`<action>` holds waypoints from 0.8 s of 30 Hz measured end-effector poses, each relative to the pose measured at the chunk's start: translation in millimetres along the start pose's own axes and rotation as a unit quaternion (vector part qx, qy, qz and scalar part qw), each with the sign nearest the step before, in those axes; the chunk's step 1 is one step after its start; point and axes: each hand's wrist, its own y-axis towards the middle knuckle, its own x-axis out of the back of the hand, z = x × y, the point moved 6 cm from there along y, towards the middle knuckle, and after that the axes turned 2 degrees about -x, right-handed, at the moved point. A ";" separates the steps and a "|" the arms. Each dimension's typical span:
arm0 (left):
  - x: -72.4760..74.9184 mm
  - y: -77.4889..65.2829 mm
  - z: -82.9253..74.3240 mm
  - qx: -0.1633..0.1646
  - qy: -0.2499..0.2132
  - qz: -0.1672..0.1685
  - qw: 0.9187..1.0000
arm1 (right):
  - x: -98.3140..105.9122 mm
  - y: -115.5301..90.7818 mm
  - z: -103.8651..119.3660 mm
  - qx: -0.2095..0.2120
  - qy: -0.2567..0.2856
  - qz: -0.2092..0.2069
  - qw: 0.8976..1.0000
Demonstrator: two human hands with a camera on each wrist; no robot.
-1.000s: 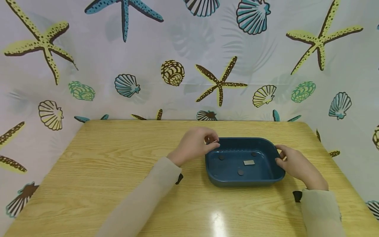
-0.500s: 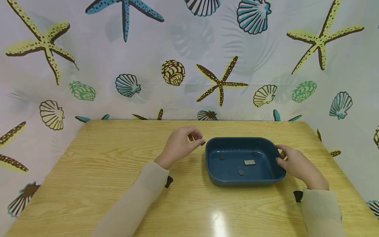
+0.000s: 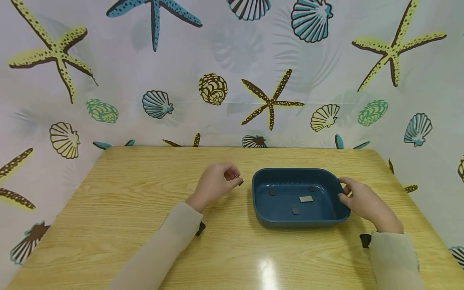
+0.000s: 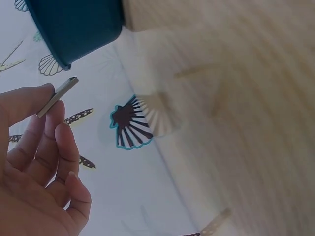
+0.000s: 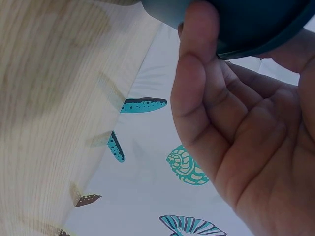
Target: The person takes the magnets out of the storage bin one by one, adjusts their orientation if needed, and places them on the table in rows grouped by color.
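Silvery and thin, a bar (image 4: 61,95) is pinched by the left hand (image 3: 214,183); the right hand (image 3: 363,200) grips a blue tray (image 3: 301,224).

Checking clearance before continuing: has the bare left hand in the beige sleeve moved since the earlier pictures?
Yes: in the head view, the left hand shifted left, from overlapping the dark blue, rounded rectangular tray to beside it.

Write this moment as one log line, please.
left hand: pinches thin bar outside blue bin | right hand: grips bin's rim | inside bin: three round discs, one pale rectangle
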 end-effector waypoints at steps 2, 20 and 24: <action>-3.9 -1.3 3.6 0.006 -0.002 0.009 1.000 | 0.1 -0.2 0.1 0.001 0.000 -0.001 1.000; -14.0 -6.6 20.8 0.013 0.047 0.043 0.998 | 0.2 0.7 -0.1 0.000 -0.003 -0.002 1.000; -14.9 -7.8 23.0 0.022 0.049 0.057 0.997 | -0.6 0.9 -0.7 -0.002 -0.002 -0.001 1.000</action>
